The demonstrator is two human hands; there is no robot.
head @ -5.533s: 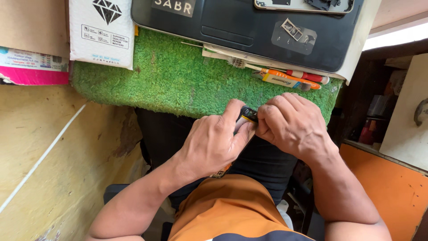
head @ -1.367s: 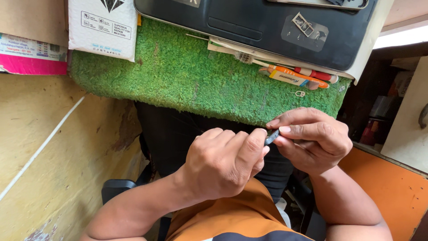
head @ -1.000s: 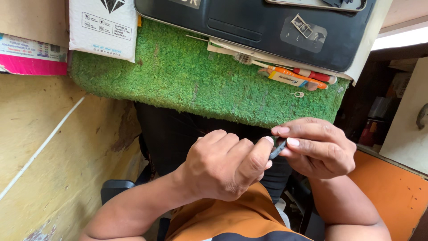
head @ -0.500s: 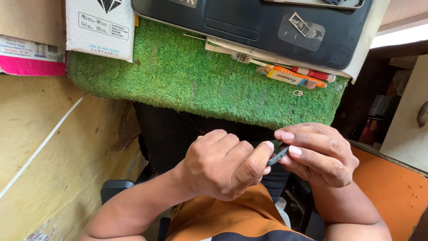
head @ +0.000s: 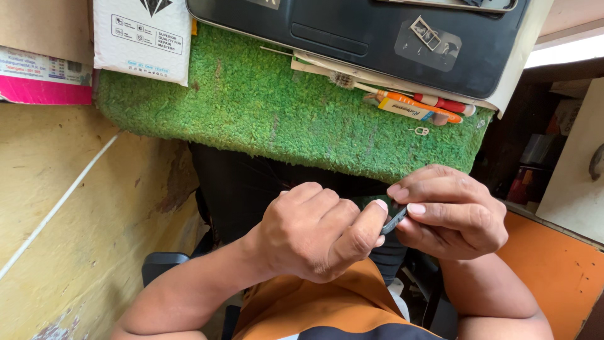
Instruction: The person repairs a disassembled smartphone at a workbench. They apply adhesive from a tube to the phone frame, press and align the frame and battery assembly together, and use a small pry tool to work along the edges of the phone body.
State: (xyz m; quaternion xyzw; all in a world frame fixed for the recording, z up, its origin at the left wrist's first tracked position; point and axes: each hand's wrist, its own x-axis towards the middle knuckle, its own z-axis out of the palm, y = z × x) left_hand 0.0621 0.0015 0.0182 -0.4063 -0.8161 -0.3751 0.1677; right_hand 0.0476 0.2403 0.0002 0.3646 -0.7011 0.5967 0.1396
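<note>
A small dark flat part [head: 394,221] is pinched between both hands, low in front of my lap. My left hand [head: 318,236] is curled, thumb and forefinger closed on one end of the part. My right hand [head: 452,211] grips the other end with its fingertips. Most of the part is hidden by the fingers. Both hands hover below the front edge of the green grass-like mat [head: 283,113].
On the mat's far side lies a dark laptop base [head: 365,31], with a brush, orange and red tools [head: 418,104] and a small metal pin [head: 419,131]. A white padded packet [head: 141,34] lies at the left. Yellow wall at left, orange panel at right.
Both hands have come down from the mat's edge to my lap and shifted right, still working the small dark part between the fingertips.
</note>
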